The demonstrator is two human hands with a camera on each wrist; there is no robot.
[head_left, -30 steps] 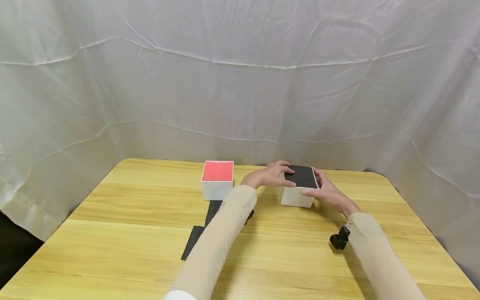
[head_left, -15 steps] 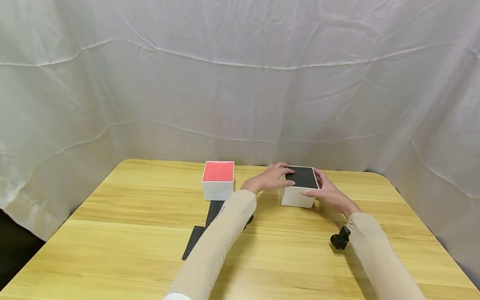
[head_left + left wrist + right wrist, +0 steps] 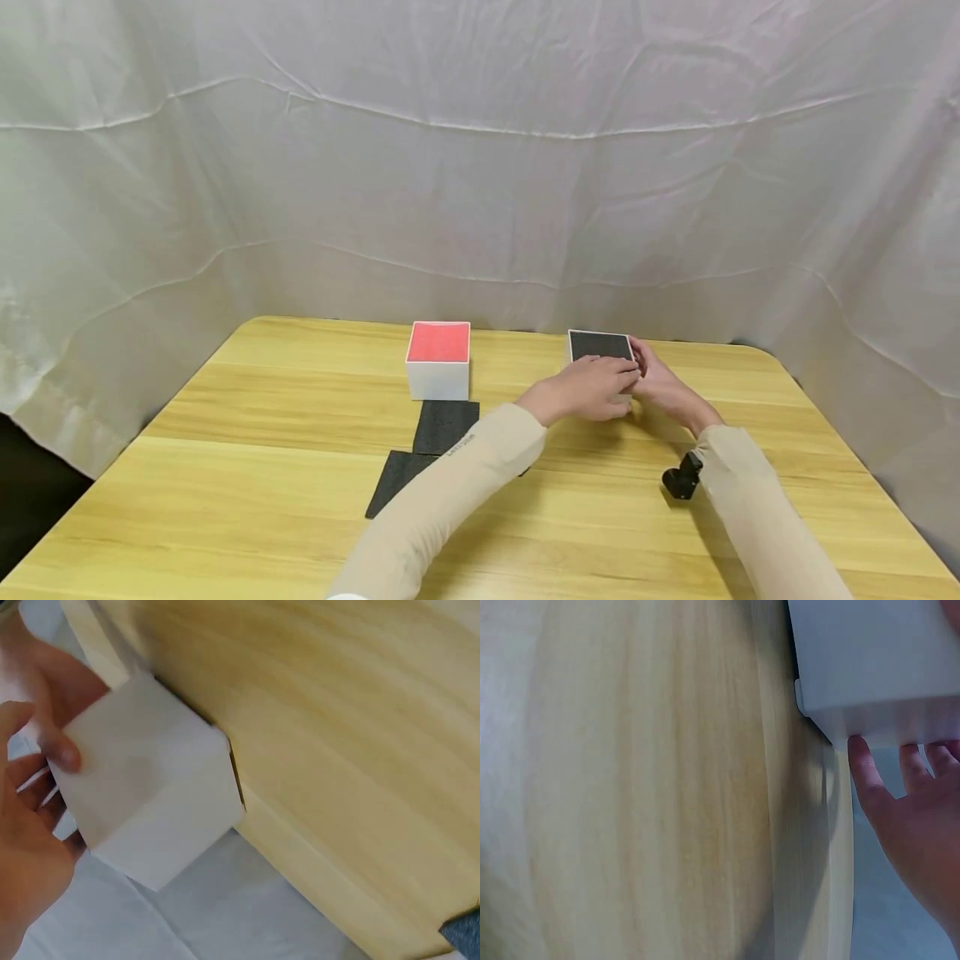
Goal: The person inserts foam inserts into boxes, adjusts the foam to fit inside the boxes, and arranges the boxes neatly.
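A white box with a black top [image 3: 600,345] stands on the far middle right of the wooden table [image 3: 225,500]. My left hand [image 3: 592,387] lies across its near face, fingers reaching to the box's right corner. In the left wrist view, the thumb [image 3: 61,752] presses a white side of the box [image 3: 150,802], with the palm of that hand [image 3: 26,862] beside it. My right hand [image 3: 663,385] is at the box's right side. In the right wrist view, its straight fingertips [image 3: 862,761] touch the edge of the box [image 3: 877,660].
A white box with a red top [image 3: 438,358] stands to the left of the black-topped box. Two black foam pieces [image 3: 446,425] [image 3: 396,475] lie in front of it. White cloth hangs behind and around the table.
My left hand has moved from the box's left top edge round to its near face, uncovering the black foam piece. The right hand has stayed at the box's right side.
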